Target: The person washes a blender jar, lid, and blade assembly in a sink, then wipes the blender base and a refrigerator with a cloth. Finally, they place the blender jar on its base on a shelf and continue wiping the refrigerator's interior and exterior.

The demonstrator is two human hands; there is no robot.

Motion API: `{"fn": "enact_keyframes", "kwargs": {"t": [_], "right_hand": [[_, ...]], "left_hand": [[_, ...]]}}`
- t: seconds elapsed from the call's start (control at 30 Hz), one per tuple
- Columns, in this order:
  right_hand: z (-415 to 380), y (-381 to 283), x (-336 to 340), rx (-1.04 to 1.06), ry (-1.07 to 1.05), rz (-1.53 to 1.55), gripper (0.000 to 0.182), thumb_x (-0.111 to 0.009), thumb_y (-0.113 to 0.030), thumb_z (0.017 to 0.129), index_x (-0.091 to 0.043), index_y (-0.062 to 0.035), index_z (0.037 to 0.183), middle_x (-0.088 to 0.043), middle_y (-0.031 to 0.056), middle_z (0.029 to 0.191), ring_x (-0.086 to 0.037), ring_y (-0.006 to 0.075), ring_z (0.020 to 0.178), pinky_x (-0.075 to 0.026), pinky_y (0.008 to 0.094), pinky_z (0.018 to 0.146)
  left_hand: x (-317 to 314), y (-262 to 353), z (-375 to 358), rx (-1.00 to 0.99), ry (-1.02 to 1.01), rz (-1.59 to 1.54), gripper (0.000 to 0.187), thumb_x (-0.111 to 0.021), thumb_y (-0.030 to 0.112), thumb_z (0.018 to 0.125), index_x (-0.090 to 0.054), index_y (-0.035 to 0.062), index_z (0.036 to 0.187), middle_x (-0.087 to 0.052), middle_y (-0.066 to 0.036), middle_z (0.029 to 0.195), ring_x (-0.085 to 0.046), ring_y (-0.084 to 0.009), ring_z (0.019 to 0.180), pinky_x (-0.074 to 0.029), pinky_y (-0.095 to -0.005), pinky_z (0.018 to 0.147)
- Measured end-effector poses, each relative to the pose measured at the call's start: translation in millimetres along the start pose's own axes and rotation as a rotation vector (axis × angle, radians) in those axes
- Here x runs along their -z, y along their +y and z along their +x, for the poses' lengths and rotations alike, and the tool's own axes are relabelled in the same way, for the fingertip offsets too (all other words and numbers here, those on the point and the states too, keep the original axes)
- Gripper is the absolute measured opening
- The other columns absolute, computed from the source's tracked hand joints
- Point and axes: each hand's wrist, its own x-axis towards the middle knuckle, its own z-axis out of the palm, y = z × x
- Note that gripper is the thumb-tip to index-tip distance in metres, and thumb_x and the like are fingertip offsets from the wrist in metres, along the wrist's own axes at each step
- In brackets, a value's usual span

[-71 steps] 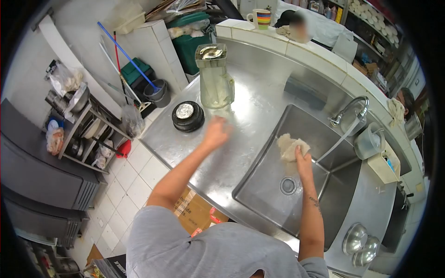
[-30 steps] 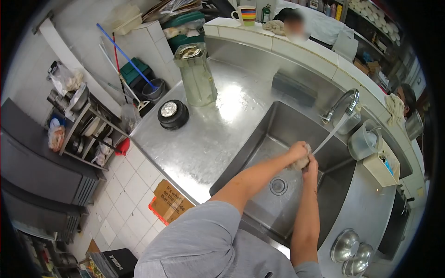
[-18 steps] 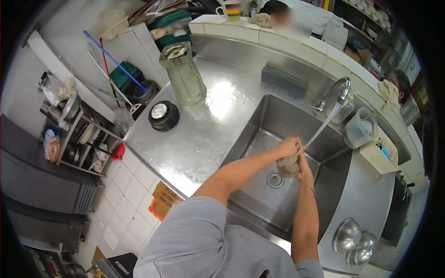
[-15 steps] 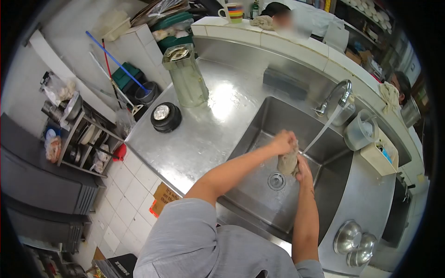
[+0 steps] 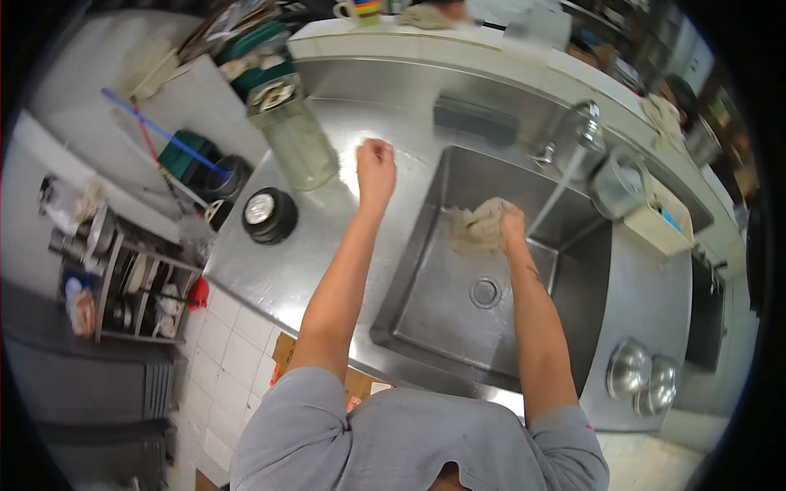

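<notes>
My right hand (image 5: 512,227) grips a wet beige cloth (image 5: 481,225), which hangs over the steel sink (image 5: 430,286). Water runs from the curved faucet (image 5: 588,121) beside that hand. Above the counter left of the sink is my left hand (image 5: 377,159), its fingers curled and nothing visible in them. A tall clear blender jar (image 5: 299,147) stands just to its left, apart from it, with a metal fitting at the top. Nearer me sits a black round lid-like piece (image 5: 270,217) with a silver centre.
Metal bowls (image 5: 643,376) lie on the right counter. A clear plastic tub (image 5: 618,184) and a cream bin (image 5: 659,217) stand beyond the sink's right corner. A white tiled ledge (image 5: 491,45) runs behind. Shelves (image 5: 143,286) and mop handles (image 5: 164,135) are at left.
My left hand has let go of the cloth and moved left and away from me, towards the jar. The cloth now hangs spread from my right hand alone. The view has shifted.
</notes>
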Motion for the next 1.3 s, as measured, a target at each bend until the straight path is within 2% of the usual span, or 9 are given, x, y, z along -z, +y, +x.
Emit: {"fn": "enact_keyframes", "kwargs": {"t": [0.13, 0.37, 0.47, 0.6, 0.7, 0.87, 0.97, 1.07, 1.3], "right_hand": [[-4.9, -35.6, 5.1, -0.109, 0.032, 0.400, 0.029, -0.056, -0.028, 0.085, -0.056, -0.0037, 0.101, -0.059, 0.0086, 0.089, -0.058, 0.0218, 0.075, -0.049, 0.0354, 0.067], [4.5, -28.5, 95.8, -0.167, -0.130, 0.368, 0.027, -0.052, -0.032, 0.086, -0.060, -0.0065, 0.089, -0.060, 0.0057, 0.082, -0.058, 0.0206, 0.076, -0.048, 0.0338, 0.070], [3.5, -9.8, 138.5, -0.179, 0.034, 0.323, 0.024, -0.049, -0.029, 0.087, -0.060, -0.0072, 0.088, -0.060, 0.0056, 0.081, -0.058, 0.0201, 0.076, -0.047, 0.0315, 0.072], [50.5, 50.5, 171.8, 0.025, -0.094, 0.766, 0.021, -0.049, -0.025, 0.087, -0.058, -0.0061, 0.087, -0.059, 0.0075, 0.081, -0.058, 0.0206, 0.072, -0.048, 0.0341, 0.069], [-26.0, -41.9, 122.5, -0.273, -0.020, 0.469, 0.028, -0.050, -0.029, 0.089, -0.055, -0.0038, 0.101, -0.060, 0.0076, 0.092, -0.058, 0.0195, 0.085, -0.046, 0.0328, 0.077], [-19.5, -23.5, 148.7, -0.035, -0.381, -0.113, 0.039, -0.064, -0.021, 0.079, -0.054, -0.0009, 0.110, -0.061, 0.0087, 0.103, -0.058, 0.0184, 0.091, -0.045, 0.0347, 0.084], [-12.0, -30.4, 136.5, 0.083, -0.342, -0.492, 0.047, -0.068, -0.022, 0.072, -0.053, 0.0017, 0.110, -0.062, 0.0118, 0.100, -0.059, 0.0178, 0.091, -0.045, 0.0335, 0.082], [7.3, -19.5, 123.1, 0.152, 0.011, -0.866, 0.045, -0.067, -0.020, 0.070, -0.055, 0.0049, 0.105, -0.063, 0.0157, 0.094, -0.060, 0.0203, 0.090, -0.045, 0.0331, 0.079], [22.7, -47.3, 82.5, 0.254, 0.048, -0.616, 0.029, -0.060, -0.019, 0.070, -0.064, 0.0020, 0.089, -0.064, 0.0217, 0.083, -0.062, 0.0330, 0.083, -0.047, 0.0390, 0.074]], "left_hand": [[-91.2, -0.3, -83.2, 0.299, -0.643, -0.237, 0.043, -0.046, 0.042, 0.089, -0.060, 0.0021, 0.089, -0.059, -0.006, 0.084, -0.053, -0.0171, 0.075, -0.043, -0.0310, 0.066], [-194.4, 57.0, -165.0, 1.161, -0.906, -1.170, 0.047, -0.047, 0.046, 0.088, -0.060, 0.0029, 0.102, -0.060, -0.012, 0.107, -0.054, -0.0222, 0.101, -0.042, -0.0317, 0.083], [-255.2, 44.6, -191.4, 0.241, -0.938, -0.383, 0.041, -0.053, 0.038, 0.085, -0.056, 0.0039, 0.108, -0.059, -0.014, 0.105, -0.055, -0.0245, 0.099, -0.045, -0.0336, 0.078], [-240.8, 113.9, -219.3, -0.251, -0.744, 0.041, 0.029, -0.053, 0.029, 0.084, -0.057, 0.0051, 0.099, -0.058, -0.018, 0.104, -0.055, -0.0329, 0.095, -0.043, -0.0432, 0.082], [-247.3, 95.2, -166.0, -0.079, -0.833, 0.407, 0.033, -0.052, 0.034, 0.080, -0.059, 0.0110, 0.103, -0.058, -0.014, 0.106, -0.053, -0.0363, 0.099, -0.030, -0.0616, 0.088], [-233.2, 100.0, -100.7, -0.122, -1.343, 0.093, 0.024, -0.059, 0.026, 0.073, -0.063, 0.0102, 0.091, -0.062, -0.014, 0.091, -0.057, -0.0296, 0.094, -0.040, -0.0470, 0.086], [-228.6, 112.4, -99.8, -0.328, -1.289, 0.189, 0.025, -0.059, 0.024, 0.072, -0.060, 0.0035, 0.085, -0.062, -0.015, 0.082, -0.058, -0.0305, 0.083, -0.044, -0.0367, 0.072], [-247.4, 89.1, -112.0, -0.429, -0.644, 0.209, 0.024, -0.061, 0.022, 0.069, -0.058, 0.0006, 0.079, -0.059, -0.017, 0.073, -0.057, -0.0300, 0.074, -0.044, -0.0381, 0.070], [-208.5, 99.4, -90.3, -0.035, -1.002, -0.056, 0.037, -0.062, 0.032, 0.072, -0.061, 0.0006, 0.092, -0.062, -0.013, 0.091, -0.058, -0.0291, 0.087, -0.044, -0.0358, 0.076]]}}
